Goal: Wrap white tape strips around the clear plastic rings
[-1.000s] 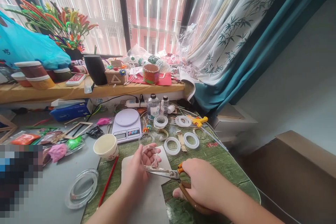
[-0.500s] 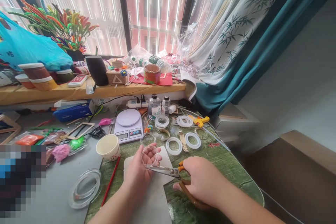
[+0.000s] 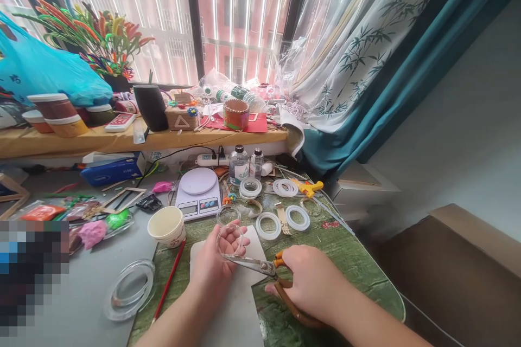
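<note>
A thin clear ring [image 3: 220, 238] is held in my left hand [image 3: 222, 260], palm up with the fingers curled beneath it. My right hand [image 3: 311, 279] grips scissors [image 3: 262, 266] with orange-brown handles. The scissor blades reach left to the lower edge of the ring, over my left palm. Under my left hand lies white paper [image 3: 240, 309]. Another clear ring [image 3: 228, 215] rests just behind my fingers. White rings [image 3: 268, 226] lie on the green tabletop beyond the scissors.
A paper cup [image 3: 166, 226] and a red stick [image 3: 170, 282] stand and lie left of my left hand. Larger clear rings [image 3: 130, 290] are at lower left. Behind are a kitchen scale [image 3: 198, 195], bottles [image 3: 239, 165] and a yellow glue gun [image 3: 309, 187].
The view has shifted very slightly. My hands, the ring and the scissors keep nearly the same places relative to each other.
</note>
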### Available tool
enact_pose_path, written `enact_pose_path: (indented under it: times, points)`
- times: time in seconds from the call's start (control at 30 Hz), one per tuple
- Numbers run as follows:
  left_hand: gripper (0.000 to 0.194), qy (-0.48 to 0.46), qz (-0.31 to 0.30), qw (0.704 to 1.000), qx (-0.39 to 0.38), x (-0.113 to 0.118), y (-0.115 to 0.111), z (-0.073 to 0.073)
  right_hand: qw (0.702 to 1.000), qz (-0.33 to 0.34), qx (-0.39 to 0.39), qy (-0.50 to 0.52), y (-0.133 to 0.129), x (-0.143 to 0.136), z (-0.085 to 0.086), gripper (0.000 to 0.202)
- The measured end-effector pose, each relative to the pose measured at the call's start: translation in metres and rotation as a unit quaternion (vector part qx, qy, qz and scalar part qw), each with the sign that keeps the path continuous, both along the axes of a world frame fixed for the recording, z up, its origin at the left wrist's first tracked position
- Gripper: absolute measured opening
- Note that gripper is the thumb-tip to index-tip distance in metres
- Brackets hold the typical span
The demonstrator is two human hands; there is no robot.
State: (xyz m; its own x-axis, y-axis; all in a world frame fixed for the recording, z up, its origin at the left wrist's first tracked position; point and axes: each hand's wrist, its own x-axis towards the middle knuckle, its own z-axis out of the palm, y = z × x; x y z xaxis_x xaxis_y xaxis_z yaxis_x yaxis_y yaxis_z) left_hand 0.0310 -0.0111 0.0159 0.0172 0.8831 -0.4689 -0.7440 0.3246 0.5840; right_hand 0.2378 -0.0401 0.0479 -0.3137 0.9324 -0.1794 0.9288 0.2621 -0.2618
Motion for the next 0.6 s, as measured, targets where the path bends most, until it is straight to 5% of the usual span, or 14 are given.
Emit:
enact_pose_path:
  times: [0.6]
  points:
    - [0.043, 0.037, 0.101, 0.994, 0.020, 0.002, 0.005, -0.010, 0.998, -0.026, -0.032, 0.040, -0.010, -0.006, -0.019, 0.043]
